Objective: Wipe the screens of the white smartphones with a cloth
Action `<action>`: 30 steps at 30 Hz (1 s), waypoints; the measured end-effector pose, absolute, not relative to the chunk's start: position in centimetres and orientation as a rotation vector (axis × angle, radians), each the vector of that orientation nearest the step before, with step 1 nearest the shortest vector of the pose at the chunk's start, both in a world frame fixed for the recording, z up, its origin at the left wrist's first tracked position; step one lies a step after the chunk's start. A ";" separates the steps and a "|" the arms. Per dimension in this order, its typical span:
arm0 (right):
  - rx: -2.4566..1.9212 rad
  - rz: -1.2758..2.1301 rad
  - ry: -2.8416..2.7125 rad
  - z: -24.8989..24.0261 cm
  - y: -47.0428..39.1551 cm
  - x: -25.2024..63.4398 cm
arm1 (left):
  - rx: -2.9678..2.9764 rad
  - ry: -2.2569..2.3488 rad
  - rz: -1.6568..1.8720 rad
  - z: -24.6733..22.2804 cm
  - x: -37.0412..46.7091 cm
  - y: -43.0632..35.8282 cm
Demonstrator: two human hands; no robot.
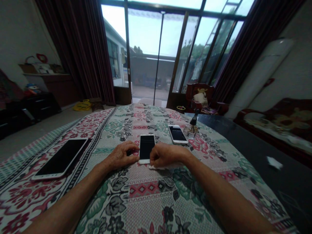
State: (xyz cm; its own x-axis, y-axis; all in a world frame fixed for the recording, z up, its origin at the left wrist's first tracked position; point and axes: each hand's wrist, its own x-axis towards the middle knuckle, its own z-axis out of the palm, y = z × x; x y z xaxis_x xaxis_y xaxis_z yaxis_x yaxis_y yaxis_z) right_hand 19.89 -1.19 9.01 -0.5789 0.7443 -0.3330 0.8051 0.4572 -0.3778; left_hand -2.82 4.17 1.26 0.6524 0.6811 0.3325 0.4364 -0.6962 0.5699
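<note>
A white smartphone (147, 148) with a dark screen lies face up on the patterned tablecloth (143, 208). My left hand (123, 154) rests at its left edge, fingers curved and thumb apart, the tips at the phone's side. Over the phone's lower right part, my right hand (168, 155) is closed in a fist. A bit of white cloth or tissue (154, 167) sticks out beneath it; the rest is hidden by the hand. Beyond my right hand lies a second white phone (177, 134). A larger white tablet (60, 158) sits to the left of my left arm.
Behind the second phone stands a small glass bottle (190, 130) with a black top. A dark tabletop (255, 152) at the right carries a crumpled white piece (274, 162). A wooden chair (201, 97) and glass doors (153, 65) are farther back.
</note>
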 end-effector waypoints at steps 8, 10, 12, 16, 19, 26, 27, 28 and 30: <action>1.433 -0.822 2.610 9.2 -0.6 21.0 | 2.429 0.904 0.767 1.1 -2.7 4.2; 1.444 -0.777 2.602 9.3 -0.7 21.0 | 2.427 0.894 0.779 1.0 -2.7 4.3; 1.439 -0.740 2.624 9.1 -0.7 20.7 | 2.434 0.878 0.788 1.0 -2.7 4.3; 1.400 -0.640 2.723 8.3 -0.5 19.7 | 2.436 0.862 0.794 0.9 -2.7 4.5; 1.355 -0.560 2.788 7.7 -0.4 18.7 | 2.426 0.853 0.803 0.9 -2.6 4.5; 1.380 -0.680 2.716 8.3 -0.4 19.4 | 2.425 0.855 0.796 1.1 -2.7 4.3; 1.398 -0.715 2.675 8.5 -0.3 19.9 | 2.419 0.853 0.796 1.0 -2.7 4.3; 1.409 -0.739 2.647 8.6 -0.3 20.3 | 2.414 0.846 0.794 1.0 -2.7 4.4; 1.408 -0.762 2.629 8.7 -0.1 21.0 | 2.405 0.834 0.787 0.9 -2.8 4.5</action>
